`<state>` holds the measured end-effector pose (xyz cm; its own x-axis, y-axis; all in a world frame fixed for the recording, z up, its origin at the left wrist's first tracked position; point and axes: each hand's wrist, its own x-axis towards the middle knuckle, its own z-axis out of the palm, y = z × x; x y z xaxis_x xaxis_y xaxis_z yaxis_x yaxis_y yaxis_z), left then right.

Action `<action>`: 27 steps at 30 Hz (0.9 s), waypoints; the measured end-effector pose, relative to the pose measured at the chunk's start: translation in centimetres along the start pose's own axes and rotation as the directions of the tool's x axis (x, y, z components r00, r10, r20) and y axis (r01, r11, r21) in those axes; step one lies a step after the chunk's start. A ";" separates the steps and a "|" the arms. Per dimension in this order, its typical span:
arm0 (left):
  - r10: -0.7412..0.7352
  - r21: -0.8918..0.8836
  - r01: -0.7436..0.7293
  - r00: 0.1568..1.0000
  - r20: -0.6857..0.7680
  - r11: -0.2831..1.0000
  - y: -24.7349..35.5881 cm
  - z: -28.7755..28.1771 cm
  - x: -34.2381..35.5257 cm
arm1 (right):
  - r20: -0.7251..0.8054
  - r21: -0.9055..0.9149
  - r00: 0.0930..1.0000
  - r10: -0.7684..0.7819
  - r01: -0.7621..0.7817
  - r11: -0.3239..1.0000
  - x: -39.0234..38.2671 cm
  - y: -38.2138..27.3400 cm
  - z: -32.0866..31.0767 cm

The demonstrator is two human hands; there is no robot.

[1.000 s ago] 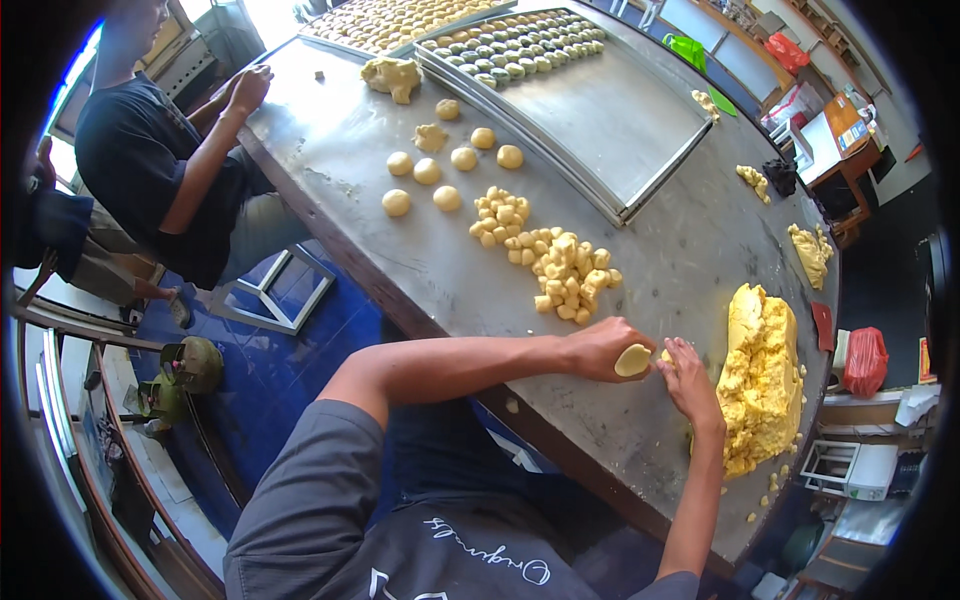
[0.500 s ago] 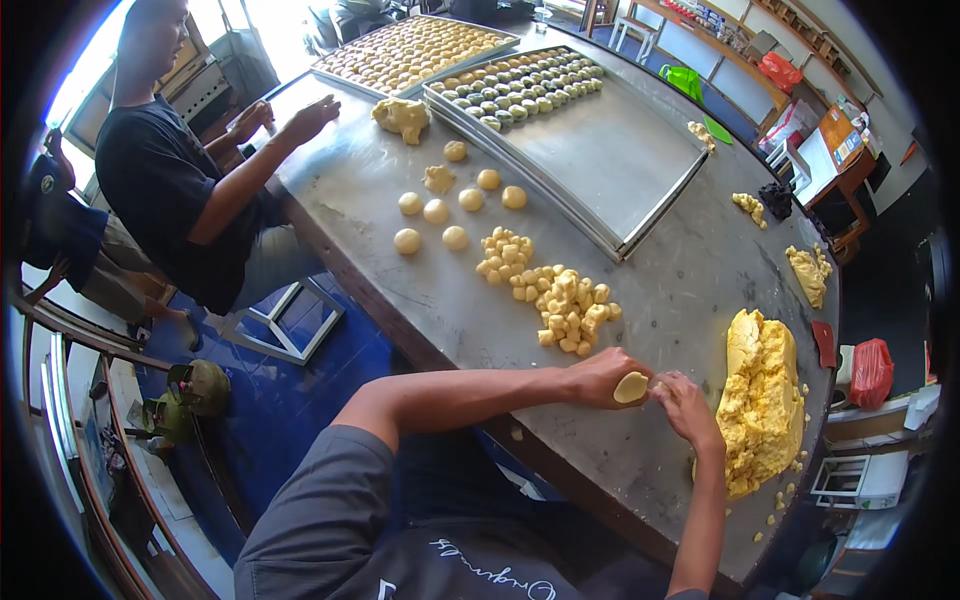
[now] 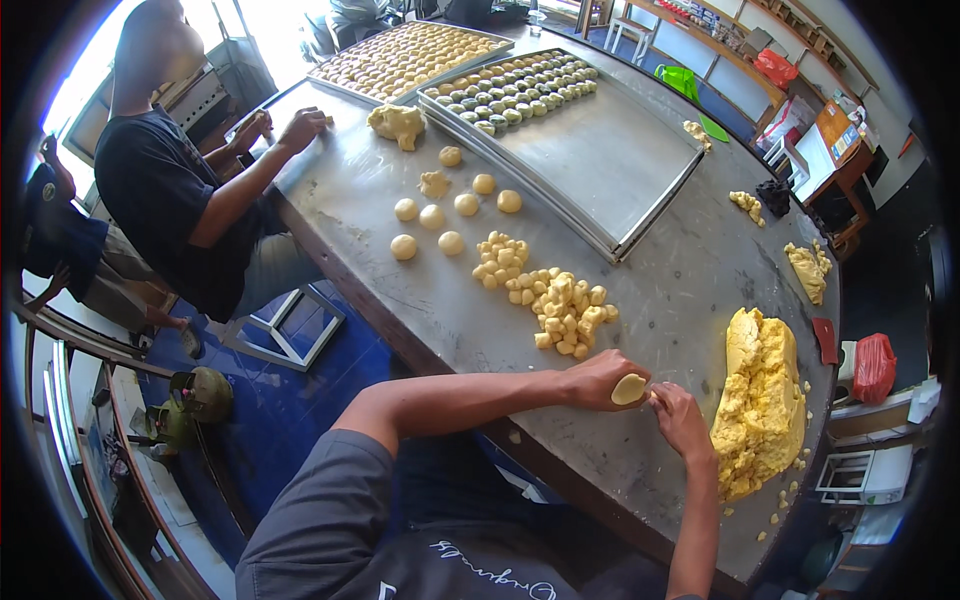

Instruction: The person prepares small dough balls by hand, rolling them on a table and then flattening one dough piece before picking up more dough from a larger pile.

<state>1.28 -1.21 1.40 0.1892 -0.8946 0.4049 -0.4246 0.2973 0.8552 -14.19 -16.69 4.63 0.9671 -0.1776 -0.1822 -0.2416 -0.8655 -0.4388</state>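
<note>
Pale dough (image 3: 629, 389) sits in the left hand (image 3: 597, 383), its grip closed around it over the table (image 3: 590, 450); squeeze evenly. Whether the right hand (image 3: 682, 418) pinches any, I cannot tell.

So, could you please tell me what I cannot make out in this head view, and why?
In the head view:
Underside of the flattened dough piece: hidden by the left hand.
Whatever the right hand may pinch: too small, partly covered by its fingers.
What the co-worker's nearer hand holds: too small.
Person at far left: partly cut off by the dark fisheye rim.
</note>
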 end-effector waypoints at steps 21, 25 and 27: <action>0.014 0.013 -0.014 0.999 -0.029 1.000 -0.4 0.0 -0.4 | -0.165 -0.155 0.986 -0.030 0.004 0.988 -1.6 -0.4 3.3; -0.004 0.011 0.004 1.000 -0.024 1.000 -0.1 -0.1 -0.2 | -0.318 -0.118 0.945 0.079 -0.122 0.985 -1.6 -2.0 3.3; -0.013 -0.018 0.012 0.999 -0.033 1.000 -0.1 0.0 -0.3 | -0.356 -0.091 0.920 0.166 -0.211 0.973 -1.5 -2.5 4.1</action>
<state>1.26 -1.00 1.17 0.2238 -0.8869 0.4042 -0.4060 0.2922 0.8659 -15.36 -12.34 2.35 0.8777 -0.4735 0.0732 -0.4315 -0.8477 -0.3087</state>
